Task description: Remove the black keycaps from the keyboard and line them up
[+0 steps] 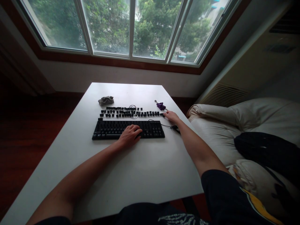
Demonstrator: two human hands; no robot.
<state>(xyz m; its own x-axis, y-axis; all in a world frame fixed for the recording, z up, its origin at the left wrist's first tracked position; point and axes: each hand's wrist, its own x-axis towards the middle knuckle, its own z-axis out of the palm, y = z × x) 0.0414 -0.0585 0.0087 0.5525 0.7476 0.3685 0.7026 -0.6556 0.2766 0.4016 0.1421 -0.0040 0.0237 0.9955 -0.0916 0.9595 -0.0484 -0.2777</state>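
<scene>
Nearest to the camera, a dark sleeve (234,200) with a yellow stripe is seen on the right arm, and both bare forearms are stretched over the white table (140,175).

The left hand (130,135) is laid palm down on the middle of the black keyboard (110,128), with the fingers close together and slightly bent. The right hand (171,116) is reached to the right end of the keycaps (131,113). Its fingertips are at the last cap, but whether a cap is pinched cannot be told.

As a judgement, a large part of the work is done: many caps are set out in about three rows just behind the keyboard. How many keys are left on the keyboard is too small and too dark to be told.

A purple tool (161,106) is lying just beyond the right hand, a crumpled cloth (106,100) is placed at the left end of the rows, and a thin cable (164,125) is led from the keyboard to the right.

No brand, label or writing can be read, and the letters on the caps are too small.
</scene>
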